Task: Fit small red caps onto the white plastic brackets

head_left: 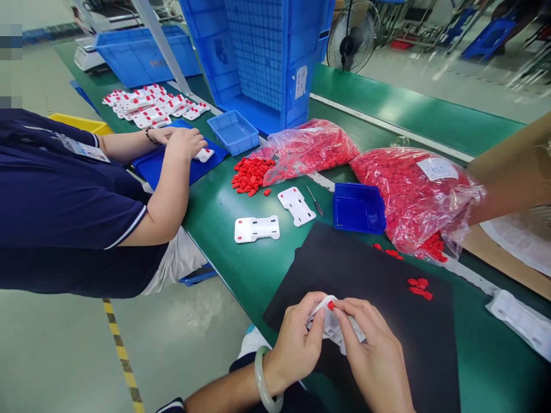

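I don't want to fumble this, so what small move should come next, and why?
I'd probably press the red piece onto the white part, keeping the left hand steady: the right hand pinches the piece against it, while the left grips the part.

Clock positions are counting from the view's centre.
- Four o'clock: flat black sheet mat, showing no pattern; small angular red plastic pieces are dotting it.
- Three o'clock: shallow rectangular deep-blue plastic tray; bulging clear plastic bag, glowing red with its contents and bearing a white label.
- Twelve: tall blue plastic crate, displaying a grid pattern.
- Ten: piled flat white plastic plates, carrying red spots.
- Nine: navy fabric sleeve, showing white edging.
- Eight: straight floor tape, alternating yellow and black.
- Six: round pale-green bangle, gleaming.
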Demonstrator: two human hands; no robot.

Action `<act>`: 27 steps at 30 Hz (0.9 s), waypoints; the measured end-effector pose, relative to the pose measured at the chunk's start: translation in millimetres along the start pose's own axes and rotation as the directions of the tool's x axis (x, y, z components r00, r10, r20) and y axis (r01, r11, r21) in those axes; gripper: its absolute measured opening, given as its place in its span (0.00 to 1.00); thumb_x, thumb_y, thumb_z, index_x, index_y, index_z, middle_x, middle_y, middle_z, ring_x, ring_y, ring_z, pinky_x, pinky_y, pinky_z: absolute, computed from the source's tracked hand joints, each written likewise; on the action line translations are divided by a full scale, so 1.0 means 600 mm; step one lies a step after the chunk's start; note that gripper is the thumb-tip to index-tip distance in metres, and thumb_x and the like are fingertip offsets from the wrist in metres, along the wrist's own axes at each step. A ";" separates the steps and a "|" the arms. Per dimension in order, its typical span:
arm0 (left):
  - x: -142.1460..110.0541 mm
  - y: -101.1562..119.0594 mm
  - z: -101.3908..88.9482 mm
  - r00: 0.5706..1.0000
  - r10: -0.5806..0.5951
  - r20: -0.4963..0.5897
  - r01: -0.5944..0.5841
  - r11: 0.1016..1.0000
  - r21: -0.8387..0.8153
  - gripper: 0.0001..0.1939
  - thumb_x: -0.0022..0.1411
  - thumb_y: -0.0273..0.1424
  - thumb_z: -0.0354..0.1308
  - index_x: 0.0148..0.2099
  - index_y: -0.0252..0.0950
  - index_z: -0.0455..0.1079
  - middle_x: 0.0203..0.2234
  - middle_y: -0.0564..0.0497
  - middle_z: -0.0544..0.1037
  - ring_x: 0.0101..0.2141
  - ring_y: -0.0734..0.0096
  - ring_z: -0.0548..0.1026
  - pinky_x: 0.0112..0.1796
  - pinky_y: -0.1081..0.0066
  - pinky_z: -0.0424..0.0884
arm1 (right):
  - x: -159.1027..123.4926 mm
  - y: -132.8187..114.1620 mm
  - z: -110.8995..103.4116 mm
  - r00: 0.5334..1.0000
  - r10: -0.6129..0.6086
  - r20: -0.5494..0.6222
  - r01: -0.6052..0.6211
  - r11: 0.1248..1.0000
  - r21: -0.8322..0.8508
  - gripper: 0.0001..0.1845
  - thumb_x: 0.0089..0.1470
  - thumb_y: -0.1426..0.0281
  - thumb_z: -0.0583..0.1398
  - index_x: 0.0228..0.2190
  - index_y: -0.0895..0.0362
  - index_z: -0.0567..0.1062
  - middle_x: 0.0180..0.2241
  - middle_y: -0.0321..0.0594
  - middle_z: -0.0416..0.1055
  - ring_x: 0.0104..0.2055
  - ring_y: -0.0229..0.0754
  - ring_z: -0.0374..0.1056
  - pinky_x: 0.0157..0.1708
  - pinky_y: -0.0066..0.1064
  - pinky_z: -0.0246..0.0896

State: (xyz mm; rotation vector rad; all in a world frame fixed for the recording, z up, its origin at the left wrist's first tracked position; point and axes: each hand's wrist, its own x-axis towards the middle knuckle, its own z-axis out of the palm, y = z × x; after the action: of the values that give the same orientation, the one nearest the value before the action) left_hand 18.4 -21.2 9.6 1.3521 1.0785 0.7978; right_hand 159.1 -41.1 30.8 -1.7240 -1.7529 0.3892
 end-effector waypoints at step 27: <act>-0.012 -0.019 0.008 0.913 0.297 -0.280 -0.277 0.955 0.110 0.05 0.65 0.26 0.51 0.39 0.35 0.67 0.26 0.52 0.70 0.26 0.75 0.67 0.29 0.74 0.64 | -0.011 -0.020 0.018 0.976 0.139 0.169 -0.190 0.921 0.341 0.05 0.61 0.67 0.55 0.37 0.52 0.71 0.37 0.38 0.71 0.34 0.37 0.72 0.30 0.21 0.67</act>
State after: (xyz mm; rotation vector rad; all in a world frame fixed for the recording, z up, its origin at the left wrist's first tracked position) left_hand 18.6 -30.7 -1.2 1.5039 1.1576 1.2200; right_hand 142.7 -46.4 28.6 -1.6126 -1.5189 0.8681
